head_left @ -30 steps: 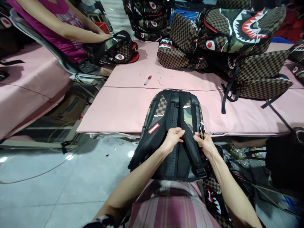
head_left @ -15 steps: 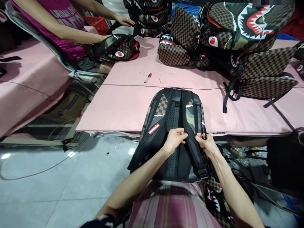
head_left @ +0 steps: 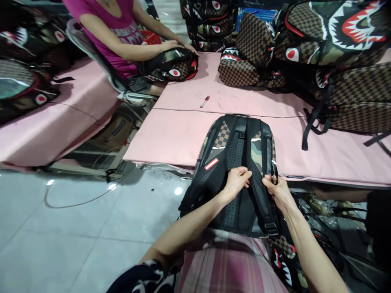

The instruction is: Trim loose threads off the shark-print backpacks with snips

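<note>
A black backpack (head_left: pixel 235 158) with checkered and camouflage panels leans upright between my lap and the table edge, its strap side facing me. My left hand (head_left: pixel 236 184) is closed in a pinch at the left edge of the right-hand shoulder strap (head_left: pixel 259 189). Opposite it, the thumb and fingers of my right hand (head_left: pixel 278 192) pinch the strap's other edge. A small red and white label (head_left: pixel 211 164) is on the left strap. Below the straps, the bag's lower end rests against the plaid cloth (head_left: pixel 232 264) over my lap.
The pink-covered table (head_left: pixel 165 138) carries a pen (head_left: pixel 205 101), loose threads and stacked shark-mouth backpacks (head_left: pixel 305 36) at the right. Across the left corner, a seated co-worker in a magenta shirt (head_left: pixel 105 28) handles another backpack (head_left: pixel 171 65). More bags (head_left: pixel 23 85) lie far left.
The camera has turned left, so everything sits further right in view. The co-worker's far hand has come down onto their bag. My hands keep their places on the strap.
</note>
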`<state>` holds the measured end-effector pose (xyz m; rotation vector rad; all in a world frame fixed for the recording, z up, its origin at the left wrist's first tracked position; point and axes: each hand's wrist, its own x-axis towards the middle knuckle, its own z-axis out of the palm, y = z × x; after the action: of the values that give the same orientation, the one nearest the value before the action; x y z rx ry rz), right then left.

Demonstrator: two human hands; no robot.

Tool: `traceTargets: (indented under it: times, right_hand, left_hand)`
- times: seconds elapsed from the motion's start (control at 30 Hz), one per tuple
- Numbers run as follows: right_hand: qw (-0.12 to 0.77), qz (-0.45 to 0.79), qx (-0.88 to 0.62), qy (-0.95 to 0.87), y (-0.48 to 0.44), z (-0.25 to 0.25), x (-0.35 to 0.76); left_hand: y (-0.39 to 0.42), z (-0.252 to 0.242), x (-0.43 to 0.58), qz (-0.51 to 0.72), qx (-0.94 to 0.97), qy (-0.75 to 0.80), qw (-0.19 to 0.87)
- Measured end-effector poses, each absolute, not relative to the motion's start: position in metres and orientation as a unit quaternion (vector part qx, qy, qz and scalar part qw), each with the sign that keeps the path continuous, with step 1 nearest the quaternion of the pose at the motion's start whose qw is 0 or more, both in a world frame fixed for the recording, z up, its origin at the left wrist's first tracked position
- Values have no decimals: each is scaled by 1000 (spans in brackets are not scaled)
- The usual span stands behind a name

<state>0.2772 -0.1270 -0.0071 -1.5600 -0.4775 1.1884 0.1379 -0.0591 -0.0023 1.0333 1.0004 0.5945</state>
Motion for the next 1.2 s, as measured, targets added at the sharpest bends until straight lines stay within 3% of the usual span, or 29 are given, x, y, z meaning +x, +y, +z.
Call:
traceTargets:
  times: [0.17,0.23,0.33,0.4,0.5,0.57,0.83,1.07,1.2]
  right_hand:
    - [544,469,-667,-197,-127,-11,276]
    - [543,461,-671,-203,-127,-12,276]
    - [541,454,-679,-203,-127,-13,276]
    - [540,455,-678,-204,-126,-14,276]
    - [544,452,-676,-208,-127,-13,275]
    - [548,448,-676,-206,-130,-11,273]
    - [487,438,-721,-224,-159,1,278]
    - [433,419,-749,-277,-168,14,273]
    - [446,298,-758,-372,-149,44,274]
  left_hand:
    - [-94,20,97,168,712,368,575]
    - [-95,36,65,211,772,379,465]
    - [-76,49,12,317,731,516,314]
    - [-62,48,-17,306,682,560,357]
    - [-56,42,-39,240,616,499,560]
    - [-61,42,-41,232,582,446,639]
    - [-67,57,-38,216,473,376,767]
    - [-64,47,-38,221,463,402,759]
    - [-37,58,-30,305,587,472,583]
